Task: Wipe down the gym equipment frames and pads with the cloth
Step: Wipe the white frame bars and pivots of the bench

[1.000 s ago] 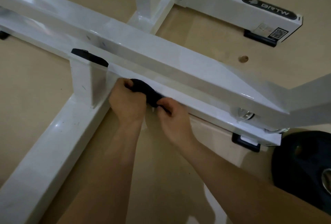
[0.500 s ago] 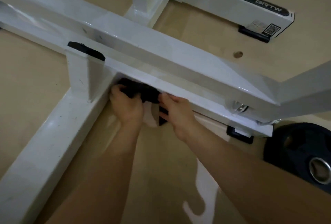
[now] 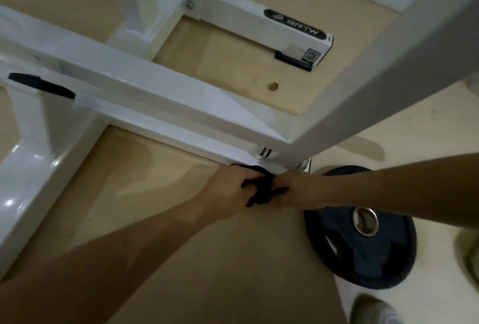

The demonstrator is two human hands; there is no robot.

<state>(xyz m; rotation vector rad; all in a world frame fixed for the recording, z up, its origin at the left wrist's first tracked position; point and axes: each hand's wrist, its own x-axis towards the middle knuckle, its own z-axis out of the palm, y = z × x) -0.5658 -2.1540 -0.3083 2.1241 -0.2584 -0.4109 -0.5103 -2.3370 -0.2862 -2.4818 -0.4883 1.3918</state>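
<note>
Your left hand and right hand both clench the black cloth, which is bunched between them with fingers curled into it. The grip sits at the near edge of the white frame rail, at the rail's end, and the cloth's upper edge meets that edge. Directly above the grip, the rail joins a diagonal grey bar. Just right of and below the grip, a dark weight plate lies flat on the floor; your right forearm crosses above it. Well above the grip, a second rail carries a black BRTW label.
</note>
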